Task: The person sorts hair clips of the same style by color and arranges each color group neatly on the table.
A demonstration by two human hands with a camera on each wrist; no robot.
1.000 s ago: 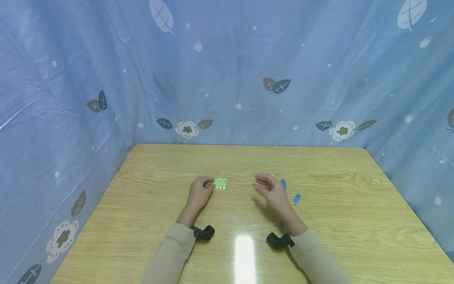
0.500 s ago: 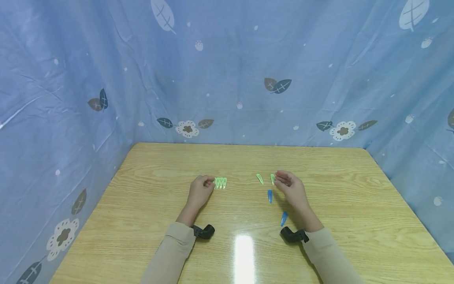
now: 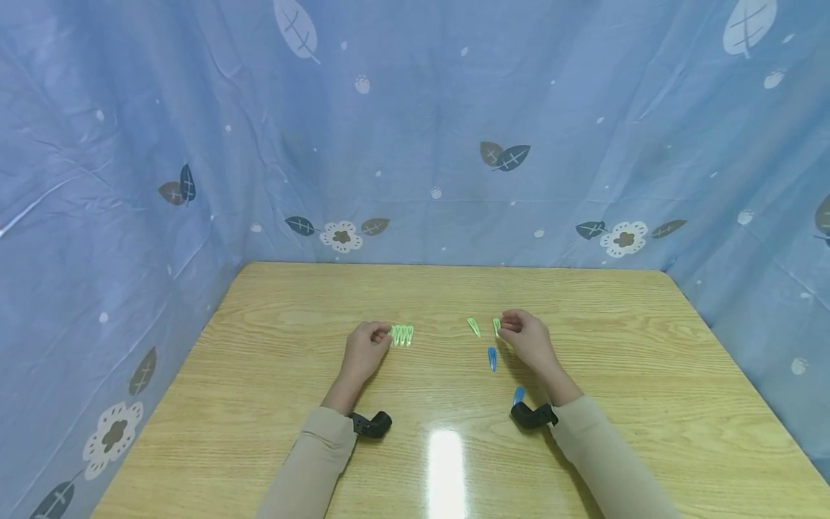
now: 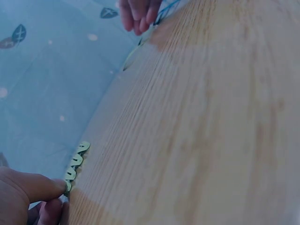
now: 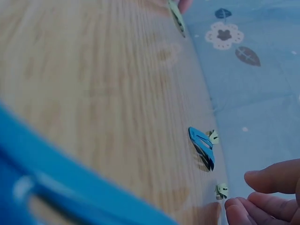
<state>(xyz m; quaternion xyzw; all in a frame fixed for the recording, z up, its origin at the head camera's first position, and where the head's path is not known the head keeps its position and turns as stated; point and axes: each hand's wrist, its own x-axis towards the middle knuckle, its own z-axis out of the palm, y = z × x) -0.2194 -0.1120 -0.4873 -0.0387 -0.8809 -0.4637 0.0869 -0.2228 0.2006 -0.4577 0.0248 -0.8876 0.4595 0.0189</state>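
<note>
Several light-green snap hair clips (image 3: 403, 336) lie side by side in a row on the wooden table. At the row's left end my left hand (image 3: 366, 351) pinches the outermost green hair clip (image 4: 68, 186) between thumb and fingers. Over on the right, my right hand (image 3: 528, 342) hovers beside a single green hair clip (image 3: 496, 327), thumb and fingers apart in the right wrist view. Another green clip (image 3: 474, 328) lies tilted to its left. Nearer to me is a blue hair clip (image 3: 492, 359); a second blue clip (image 3: 519, 396) is partly hidden by the right wrist camera.
The wooden table (image 3: 292, 303) reaches back to a blue leaf-patterned curtain (image 3: 415, 130) that surrounds it on the far side and both sides. Black wrist cameras (image 3: 372, 425) sit on both forearms. A bright light reflection shows at the front middle.
My right hand has moved right from over the loose clips, uncovering the green pair and a blue clip, then settled near the right green clip. The left hand has stayed put.
</note>
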